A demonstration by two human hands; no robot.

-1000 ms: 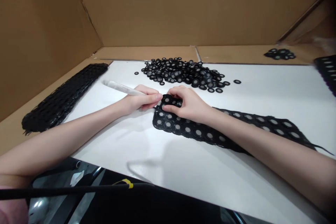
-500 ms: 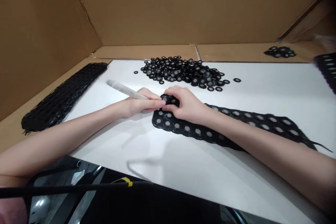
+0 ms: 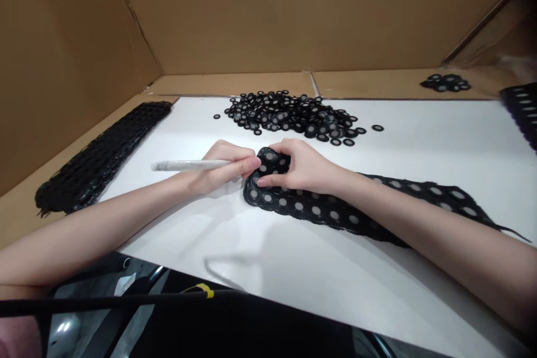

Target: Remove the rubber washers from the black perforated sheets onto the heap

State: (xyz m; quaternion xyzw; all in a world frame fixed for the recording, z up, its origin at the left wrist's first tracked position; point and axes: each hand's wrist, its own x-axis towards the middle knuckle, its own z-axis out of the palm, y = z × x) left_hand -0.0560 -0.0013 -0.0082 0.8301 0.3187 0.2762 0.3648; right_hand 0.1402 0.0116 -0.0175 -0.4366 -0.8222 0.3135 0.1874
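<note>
**Gripping a black disc strip point(image 3: 316, 210) by its left end, mid-bench**

Runs from the middle of the white bench point(image 3: 461, 140) towards the right edge, slanting nearer, with pale-centred discs in rows and a thin black cord point(image 3: 516, 232) trailing from the right end. Pinches the far part of the left end between thumb and curled fingers of the right hand point(image 3: 306, 166), thumb on the face. With the left hand point(image 3: 226, 165), pinches a whitish pen-like tool point(image 3: 188, 165) between thumb and fingers, fingertips right against that same end; tip hidden. Beyond both hands, by the far edge, shows a heap of loose discs point(image 3: 289, 114), with single discs either side. Along the left edge, includes a dark mesh bundle point(image 3: 104, 154). Past the far edge, towards the far right corner, has a small disc cluster point(image 3: 447, 83) on cardboard point(image 3: 377, 83).
</note>
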